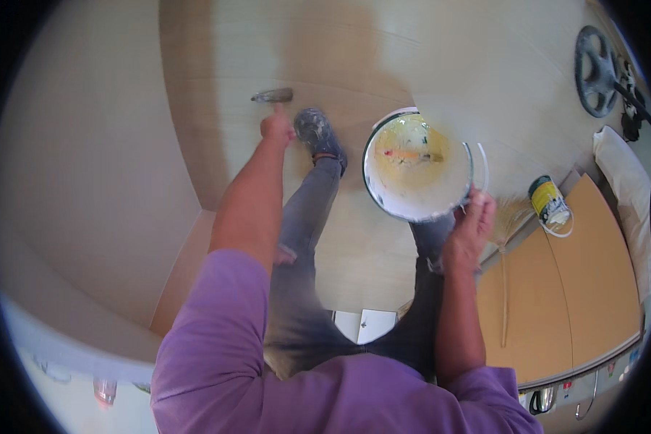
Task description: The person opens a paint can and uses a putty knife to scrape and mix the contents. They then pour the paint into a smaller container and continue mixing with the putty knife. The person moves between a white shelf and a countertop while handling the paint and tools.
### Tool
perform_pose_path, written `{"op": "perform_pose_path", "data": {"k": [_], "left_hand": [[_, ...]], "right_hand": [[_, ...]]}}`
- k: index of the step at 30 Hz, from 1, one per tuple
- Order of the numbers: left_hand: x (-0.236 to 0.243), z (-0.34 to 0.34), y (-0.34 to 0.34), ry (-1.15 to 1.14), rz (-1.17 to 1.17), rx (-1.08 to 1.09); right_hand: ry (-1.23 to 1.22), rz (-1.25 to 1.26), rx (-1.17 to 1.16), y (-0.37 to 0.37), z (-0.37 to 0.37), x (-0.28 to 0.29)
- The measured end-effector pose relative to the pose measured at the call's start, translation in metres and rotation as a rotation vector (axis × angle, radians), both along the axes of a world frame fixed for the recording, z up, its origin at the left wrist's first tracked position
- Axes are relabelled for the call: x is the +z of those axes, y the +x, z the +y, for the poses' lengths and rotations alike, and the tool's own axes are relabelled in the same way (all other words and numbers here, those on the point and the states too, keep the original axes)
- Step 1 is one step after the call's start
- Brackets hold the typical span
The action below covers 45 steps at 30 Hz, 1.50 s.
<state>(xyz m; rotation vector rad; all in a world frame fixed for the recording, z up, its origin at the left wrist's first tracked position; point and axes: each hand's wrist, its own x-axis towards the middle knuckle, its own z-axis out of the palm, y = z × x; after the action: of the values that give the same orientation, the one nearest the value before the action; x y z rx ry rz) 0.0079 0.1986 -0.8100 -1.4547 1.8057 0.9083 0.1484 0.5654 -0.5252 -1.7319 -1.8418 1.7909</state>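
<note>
My left hand [276, 129] is closed round the handle of a putty knife [273, 95], whose grey, smeared blade points away from me, above the floor. The fingers of my right hand [471, 228] grip the near right edge of a white bucket [417, 210] with a dark rim. Whitish and yellow residue coats the bucket's inside. An orange-handled tool [405, 154] lies in it; I cannot tell if it is a brush or a scraper. The bucket's white bail handle [483, 166] stands out at its right side.
To the right, a green and yellow paint can [550, 201] stands near tan boards [557, 289]. A broom [504, 289] lies across them. Farther off are a black wheel-shaped base [595, 71] and a white sack [624, 202]. A pale wall [87, 181] rises at the left. My shoe [312, 129] is near the putty knife.
</note>
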Motion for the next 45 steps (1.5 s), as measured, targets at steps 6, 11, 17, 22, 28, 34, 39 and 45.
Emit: {"op": "perform_pose_path", "data": {"k": [6,11,17,22,28,34,39,45], "left_hand": [[-0.099,-0.022,-0.043,-0.148,0.256,0.426],[0.003,0.042,0.012,-0.089,0.241,-0.324],[0.254,0.115,0.106,0.025,0.409,-0.494],[0.464,0.12,0.16,0.059,0.568,-0.561],[0.659,0.064,0.147,-0.117,0.833,-0.395],[0.723,-0.071,0.103,-0.718,0.876,-0.403],[0.739,-0.145,0.069,-0.94,0.705,-0.64],[0.699,-0.189,0.016,-1.011,0.668,-0.749]], "right_hand": [[-0.049,-0.048,0.215,0.003,0.027,0.007],[-0.137,-0.064,0.254,-0.008,0.015,0.008],[-0.143,-0.016,0.229,0.008,0.026,0.065],[-0.128,0.151,0.542,-0.019,0.097,0.185],[0.069,0.262,0.855,-0.096,0.119,0.328],[0.204,0.39,0.968,-0.132,0.078,0.421],[0.11,0.515,0.913,-0.136,0.04,0.455],[0.062,0.538,0.925,-0.125,-0.006,0.492]]}}
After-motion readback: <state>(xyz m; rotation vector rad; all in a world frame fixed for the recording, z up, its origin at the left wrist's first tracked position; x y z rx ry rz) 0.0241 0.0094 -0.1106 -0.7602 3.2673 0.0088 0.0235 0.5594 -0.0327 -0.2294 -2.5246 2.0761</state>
